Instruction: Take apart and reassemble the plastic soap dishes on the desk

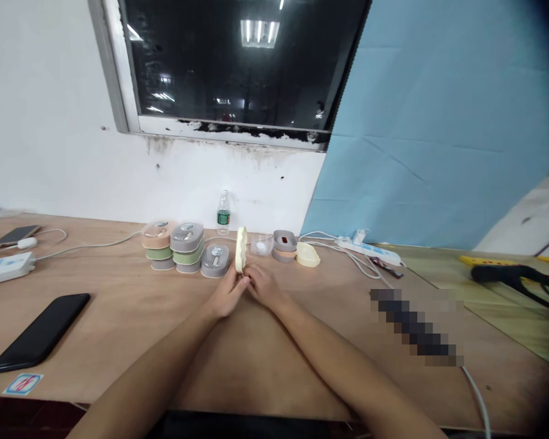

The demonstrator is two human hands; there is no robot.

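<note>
A cream oval plastic box part [241, 250] stands on edge above the table, its broad face turned sideways. My left hand [227, 294] is closed around its lower end. Against the same lower end, my right hand [263, 285] has its fingers closed, and what they pinch is hidden. Just left of my hands sits a grey oval box with a clear lid [215, 261]. Beyond my right hand are a small clear plastic piece [261, 245], a stack of open grey and peach box parts [284, 245] and another cream box part [308, 254].
Two stacks of lidded boxes [159, 244] [187, 246] stand at the back left, near a plastic bottle [224, 213]. A black phone [40, 332] lies left. Power strips [370, 249] [7, 268] and white cables lie on both sides. A black-handled tool [507, 277] is far right.
</note>
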